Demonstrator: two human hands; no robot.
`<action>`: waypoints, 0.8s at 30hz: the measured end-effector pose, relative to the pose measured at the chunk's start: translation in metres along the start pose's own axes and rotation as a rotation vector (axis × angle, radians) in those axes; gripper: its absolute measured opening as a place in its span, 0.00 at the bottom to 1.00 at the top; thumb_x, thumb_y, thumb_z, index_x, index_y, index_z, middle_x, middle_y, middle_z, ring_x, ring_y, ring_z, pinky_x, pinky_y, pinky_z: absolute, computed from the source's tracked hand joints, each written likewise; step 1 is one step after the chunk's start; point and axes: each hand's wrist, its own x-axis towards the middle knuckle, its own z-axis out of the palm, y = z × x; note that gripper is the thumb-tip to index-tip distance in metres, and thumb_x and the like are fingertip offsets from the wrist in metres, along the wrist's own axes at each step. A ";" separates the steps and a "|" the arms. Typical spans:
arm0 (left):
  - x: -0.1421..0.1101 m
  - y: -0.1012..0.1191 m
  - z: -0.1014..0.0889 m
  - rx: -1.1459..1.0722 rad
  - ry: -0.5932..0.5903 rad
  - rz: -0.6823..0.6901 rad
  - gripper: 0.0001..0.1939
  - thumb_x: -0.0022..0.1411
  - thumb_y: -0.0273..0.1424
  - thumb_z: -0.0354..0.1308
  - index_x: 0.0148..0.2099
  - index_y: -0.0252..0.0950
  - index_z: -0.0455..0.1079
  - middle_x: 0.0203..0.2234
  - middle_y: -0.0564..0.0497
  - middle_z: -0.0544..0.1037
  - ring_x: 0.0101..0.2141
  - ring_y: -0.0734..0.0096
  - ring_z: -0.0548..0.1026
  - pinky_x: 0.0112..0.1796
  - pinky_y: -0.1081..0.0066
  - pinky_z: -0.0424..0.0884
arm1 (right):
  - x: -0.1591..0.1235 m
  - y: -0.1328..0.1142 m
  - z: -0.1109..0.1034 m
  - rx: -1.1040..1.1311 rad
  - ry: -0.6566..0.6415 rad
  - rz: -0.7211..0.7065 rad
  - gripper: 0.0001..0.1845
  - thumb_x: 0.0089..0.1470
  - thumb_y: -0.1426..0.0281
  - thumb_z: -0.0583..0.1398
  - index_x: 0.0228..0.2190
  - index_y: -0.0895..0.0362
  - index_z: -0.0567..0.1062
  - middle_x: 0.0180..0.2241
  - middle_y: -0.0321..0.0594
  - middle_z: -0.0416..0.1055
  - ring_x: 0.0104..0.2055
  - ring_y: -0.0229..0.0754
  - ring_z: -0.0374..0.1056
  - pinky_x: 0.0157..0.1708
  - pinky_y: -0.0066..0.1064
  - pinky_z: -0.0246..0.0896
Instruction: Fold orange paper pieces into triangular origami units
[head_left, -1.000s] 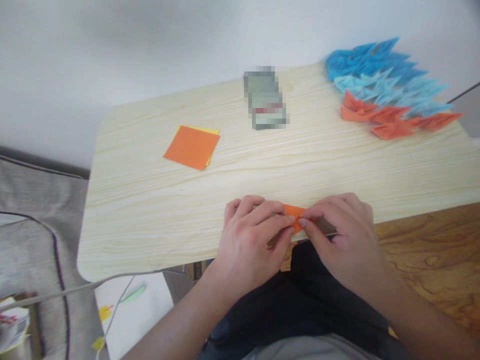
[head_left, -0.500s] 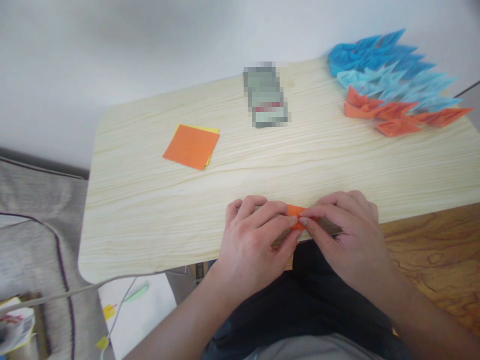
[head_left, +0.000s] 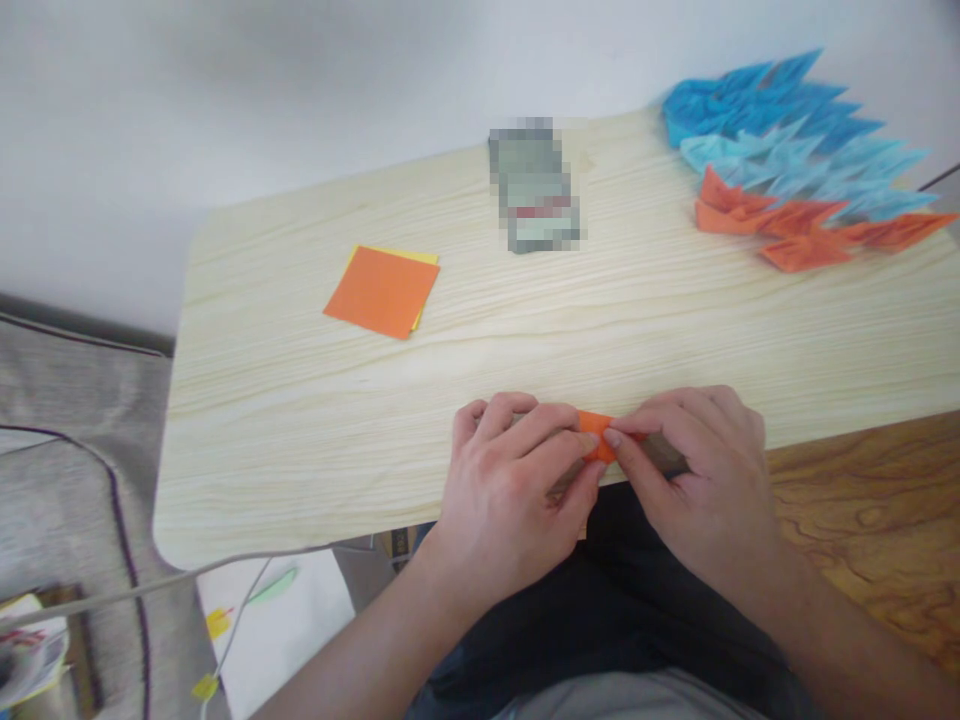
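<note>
A small piece of folded orange paper is pinched between both hands at the table's near edge. My left hand grips its left part, with the fingers curled over and hiding much of it. On the other side, my right hand pinches the paper between thumb and forefinger. The two hands' fingertips nearly meet over the paper. Farther back on the left lies a stack of square paper sheets, orange on top with yellow showing beneath.
Folded paper figures stand at the back right: dark blue ones, light blue ones and orange ones. A blurred-out phone-shaped item lies at the back middle of the pale wooden table. A cable runs past its front left corner.
My right hand has shifted very slightly to the right, and a little more of the orange paper shows between the fingers. The whole view has moved a touch.
</note>
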 end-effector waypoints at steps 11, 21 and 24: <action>0.002 0.003 0.001 0.023 0.000 -0.024 0.06 0.69 0.35 0.61 0.44 0.46 0.80 0.47 0.57 0.83 0.48 0.61 0.72 0.53 0.52 0.61 | -0.003 0.004 0.004 -0.026 0.069 -0.033 0.06 0.60 0.62 0.67 0.33 0.50 0.81 0.34 0.39 0.77 0.40 0.50 0.68 0.43 0.44 0.55; 0.003 0.005 0.002 0.045 -0.015 -0.040 0.10 0.70 0.37 0.60 0.50 0.50 0.79 0.48 0.56 0.82 0.49 0.60 0.72 0.52 0.53 0.62 | -0.008 0.005 0.009 -0.067 0.143 -0.050 0.05 0.57 0.64 0.69 0.36 0.50 0.83 0.37 0.41 0.77 0.42 0.50 0.68 0.45 0.45 0.57; 0.003 0.008 0.003 0.057 -0.011 -0.044 0.09 0.69 0.36 0.60 0.49 0.48 0.80 0.48 0.55 0.82 0.48 0.59 0.72 0.52 0.52 0.62 | -0.010 0.006 0.010 -0.064 0.163 -0.051 0.04 0.57 0.64 0.70 0.36 0.48 0.83 0.38 0.40 0.77 0.43 0.50 0.69 0.46 0.45 0.58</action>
